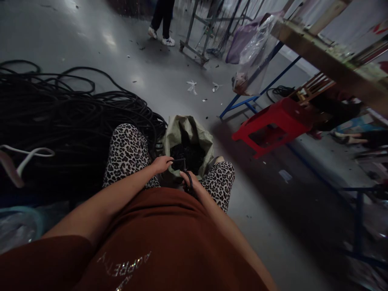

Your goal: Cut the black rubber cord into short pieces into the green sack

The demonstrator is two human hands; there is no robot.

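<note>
My left hand (162, 164) is closed, its fingertips pinching the end of a thin black strip (177, 160) over the sack's mouth. My right hand (195, 182) is wrapped round the black handles of a pair of scissors (190, 178). The blades point away from me, close to the strip's far end; whether they touch it I cannot tell. Below both hands, between my knees, stands an open pale-green woven sack (207, 139). Small black pieces (194, 152) lie inside it.
A large heap of coiled black cord (75, 109) lies to the left, with a white hanger (30, 155) by it. On the right are a red stool (273, 121) and a workbench (321, 48). Someone's legs (163, 18) stand at the back near a wheeled metal rack (194, 48).
</note>
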